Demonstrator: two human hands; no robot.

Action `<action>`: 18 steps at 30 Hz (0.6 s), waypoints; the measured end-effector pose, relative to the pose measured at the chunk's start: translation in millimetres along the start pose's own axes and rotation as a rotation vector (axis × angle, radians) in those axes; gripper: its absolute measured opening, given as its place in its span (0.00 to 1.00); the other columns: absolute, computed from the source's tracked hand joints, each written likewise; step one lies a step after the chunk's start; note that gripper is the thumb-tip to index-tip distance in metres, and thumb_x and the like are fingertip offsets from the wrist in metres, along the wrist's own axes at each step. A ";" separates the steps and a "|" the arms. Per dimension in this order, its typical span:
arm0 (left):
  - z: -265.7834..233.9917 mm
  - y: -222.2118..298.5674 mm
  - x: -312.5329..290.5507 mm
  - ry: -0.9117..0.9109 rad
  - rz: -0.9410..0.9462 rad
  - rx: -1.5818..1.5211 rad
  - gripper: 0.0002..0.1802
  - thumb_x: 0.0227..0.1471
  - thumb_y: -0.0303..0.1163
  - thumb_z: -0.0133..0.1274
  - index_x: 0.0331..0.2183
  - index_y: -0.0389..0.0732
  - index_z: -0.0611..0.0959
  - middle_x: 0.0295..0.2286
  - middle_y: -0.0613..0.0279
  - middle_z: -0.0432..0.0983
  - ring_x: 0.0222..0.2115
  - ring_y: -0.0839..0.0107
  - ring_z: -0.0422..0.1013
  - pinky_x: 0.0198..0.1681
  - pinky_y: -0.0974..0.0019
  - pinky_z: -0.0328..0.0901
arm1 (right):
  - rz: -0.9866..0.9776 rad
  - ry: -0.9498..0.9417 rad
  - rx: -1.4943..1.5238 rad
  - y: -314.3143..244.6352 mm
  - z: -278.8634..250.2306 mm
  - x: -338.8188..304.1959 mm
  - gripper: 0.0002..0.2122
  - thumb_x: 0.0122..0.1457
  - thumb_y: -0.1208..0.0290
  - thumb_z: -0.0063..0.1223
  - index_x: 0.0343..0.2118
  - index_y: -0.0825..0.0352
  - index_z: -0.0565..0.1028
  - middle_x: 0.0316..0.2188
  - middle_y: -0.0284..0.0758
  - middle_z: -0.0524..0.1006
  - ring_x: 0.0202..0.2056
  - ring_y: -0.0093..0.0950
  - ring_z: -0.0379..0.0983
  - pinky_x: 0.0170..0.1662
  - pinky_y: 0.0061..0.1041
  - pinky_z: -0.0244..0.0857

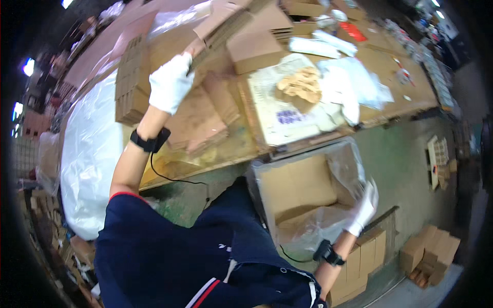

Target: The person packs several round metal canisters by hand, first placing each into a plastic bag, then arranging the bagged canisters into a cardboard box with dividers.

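My left hand, in a white glove, is closed around the near end of flattened cardboard above the table. Below it, flat brown cardboard sheets lie on the tabletop. My right hand, also gloved in white, is at the right side of an open cardboard box. A clear plastic liner hangs over that box's rim. Motion blurs the right fingers, so whether they grip the liner does not show. Inside the box, the cardboard bottom and some crumpled plastic are visible.
A stack of folded cardboard stands on the table's left, beside plastic sheeting. Crumpled tan paper rests on a white printed sheet. White bags lie to its right. On the floor at right are cartons.
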State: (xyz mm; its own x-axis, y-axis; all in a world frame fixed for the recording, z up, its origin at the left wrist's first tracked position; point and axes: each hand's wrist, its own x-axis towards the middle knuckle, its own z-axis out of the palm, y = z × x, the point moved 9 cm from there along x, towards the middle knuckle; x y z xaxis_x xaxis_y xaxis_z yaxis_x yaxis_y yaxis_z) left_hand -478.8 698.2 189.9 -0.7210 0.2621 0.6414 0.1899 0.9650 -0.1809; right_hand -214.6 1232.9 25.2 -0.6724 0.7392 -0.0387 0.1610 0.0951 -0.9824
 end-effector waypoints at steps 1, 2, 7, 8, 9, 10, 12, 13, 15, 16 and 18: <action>-30.3 40.1 -10.0 0.087 0.101 -0.055 0.21 0.44 0.32 0.56 0.45 0.52 0.78 0.24 0.62 0.73 0.23 0.62 0.73 0.23 0.60 0.68 | 0.040 -0.147 0.095 -38.5 50.1 -20.4 0.23 0.64 0.62 0.49 0.58 0.70 0.66 0.48 0.43 0.75 0.47 0.33 0.74 0.49 0.31 0.70; -54.2 77.6 -18.3 0.128 0.184 -0.129 0.25 0.44 0.30 0.55 0.48 0.52 0.77 0.22 0.63 0.72 0.20 0.63 0.71 0.21 0.60 0.67 | -0.056 -0.302 0.160 -40.1 66.0 -23.6 0.25 0.64 0.60 0.49 0.59 0.70 0.63 0.50 0.44 0.74 0.48 0.35 0.74 0.50 0.32 0.70; -148.9 242.7 -92.0 0.024 0.374 -0.444 0.27 0.40 0.27 0.51 0.48 0.46 0.78 0.19 0.62 0.67 0.18 0.64 0.67 0.17 0.61 0.62 | -0.129 -0.761 0.766 -81.8 107.9 -84.8 0.51 0.51 0.36 0.54 0.69 0.50 0.35 0.66 0.42 0.52 0.65 0.44 0.50 0.61 0.53 0.52; -161.0 273.9 -107.8 -0.022 0.404 -0.484 0.27 0.41 0.28 0.50 0.48 0.47 0.78 0.18 0.64 0.66 0.17 0.66 0.66 0.16 0.62 0.61 | -0.061 -0.609 0.760 -45.8 92.1 -75.4 0.50 0.50 0.36 0.57 0.68 0.54 0.42 0.60 0.36 0.60 0.60 0.38 0.56 0.61 0.46 0.53; -174.6 306.7 -123.1 -0.028 0.442 -0.566 0.27 0.41 0.29 0.50 0.48 0.47 0.78 0.17 0.66 0.66 0.16 0.68 0.66 0.15 0.63 0.61 | -0.082 -0.527 0.640 -14.9 64.3 -65.5 0.48 0.50 0.38 0.58 0.66 0.56 0.47 0.58 0.34 0.62 0.58 0.34 0.58 0.61 0.43 0.55; -188.5 337.5 -139.7 -0.033 0.494 -0.582 0.27 0.42 0.30 0.50 0.49 0.48 0.77 0.17 0.67 0.66 0.15 0.70 0.66 0.15 0.64 0.60 | -0.085 -0.453 0.522 8.4 37.5 -61.8 0.45 0.50 0.39 0.59 0.65 0.59 0.51 0.55 0.31 0.64 0.56 0.31 0.60 0.60 0.39 0.56; -207.6 367.8 -167.1 -0.089 0.429 -0.626 0.28 0.44 0.34 0.53 0.51 0.48 0.77 0.18 0.67 0.67 0.17 0.70 0.68 0.16 0.64 0.62 | 0.032 -0.391 0.913 -24.8 -5.5 -91.7 0.26 0.57 0.58 0.56 0.54 0.67 0.64 0.44 0.32 0.71 0.46 0.25 0.67 0.46 0.29 0.66; -217.9 382.8 -172.9 -0.184 0.414 -0.711 0.27 0.45 0.37 0.54 0.50 0.48 0.77 0.19 0.67 0.69 0.18 0.68 0.69 0.18 0.63 0.64 | 0.053 -0.320 0.942 -24.5 -24.0 -89.8 0.22 0.57 0.61 0.54 0.52 0.64 0.66 0.39 0.28 0.73 0.42 0.22 0.68 0.45 0.27 0.66; -226.3 393.7 -177.7 -0.277 0.415 -0.807 0.27 0.46 0.39 0.56 0.50 0.47 0.77 0.19 0.66 0.70 0.18 0.66 0.70 0.20 0.63 0.66 | 0.024 -0.337 0.872 -8.6 -59.0 -81.8 0.21 0.56 0.63 0.54 0.51 0.64 0.67 0.38 0.27 0.73 0.41 0.20 0.68 0.45 0.25 0.65; -226.8 390.0 -179.6 -0.266 0.474 -0.984 0.29 0.45 0.42 0.58 0.51 0.47 0.76 0.22 0.65 0.73 0.20 0.65 0.72 0.22 0.62 0.67 | 0.010 -0.378 0.801 -2.6 -70.7 -79.8 0.20 0.55 0.65 0.53 0.50 0.63 0.68 0.36 0.25 0.72 0.39 0.18 0.68 0.44 0.24 0.65; -216.4 373.5 -162.0 -0.397 0.345 -1.008 0.38 0.41 0.44 0.64 0.54 0.46 0.73 0.35 0.59 0.79 0.31 0.63 0.77 0.33 0.62 0.72 | 0.110 -0.334 0.813 13.7 -100.6 -82.3 0.19 0.54 0.70 0.54 0.49 0.63 0.69 0.35 0.23 0.71 0.36 0.15 0.67 0.41 0.20 0.65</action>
State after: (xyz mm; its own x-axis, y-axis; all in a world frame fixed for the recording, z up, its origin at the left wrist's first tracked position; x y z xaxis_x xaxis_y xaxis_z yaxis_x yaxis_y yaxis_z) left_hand -146.8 1018.0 179.8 -0.6522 0.6675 0.3592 0.7395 0.4561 0.4951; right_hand -84.4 1240.4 33.4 -0.8797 0.4707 -0.0674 -0.2404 -0.5626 -0.7910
